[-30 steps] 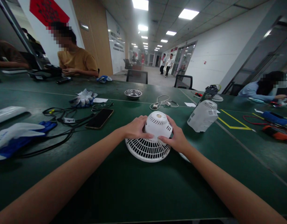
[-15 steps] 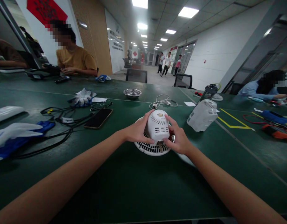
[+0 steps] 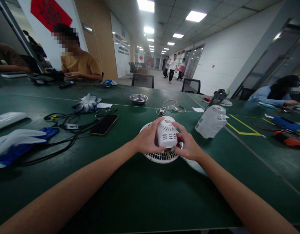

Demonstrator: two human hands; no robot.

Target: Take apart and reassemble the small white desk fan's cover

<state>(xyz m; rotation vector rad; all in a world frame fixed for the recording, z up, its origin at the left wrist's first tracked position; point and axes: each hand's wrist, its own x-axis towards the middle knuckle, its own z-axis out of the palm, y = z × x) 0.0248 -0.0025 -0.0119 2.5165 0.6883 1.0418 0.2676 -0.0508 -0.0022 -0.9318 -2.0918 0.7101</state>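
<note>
Between my two hands is a white vented fan motor housing (image 3: 167,133), upright over a round white fan grille (image 3: 155,157). My left hand (image 3: 150,136) grips its left side, thumb along the lower front edge. On the opposite side my right hand (image 3: 186,143) holds it with fingers at the upper edge and thumb low. A small metal piece shows beneath the housing, against the grille. Whether the housing is fixed to the grille I cannot tell. Behind my right hand stands a larger white vented plastic shell (image 3: 210,122).
Left of my hands lie a phone (image 3: 103,124), black cables (image 3: 67,139) and work gloves (image 3: 20,141). Farther back are a metal bowl (image 3: 138,98) and a white cable (image 3: 170,109). A multimeter (image 3: 290,139) lies at the right. Other people sit around the table (image 3: 150,198).
My left hand has shifted slightly to the right around the housing, its thumb farther along the front edge. The housing stays over the grille. People in the background have walked a little.
</note>
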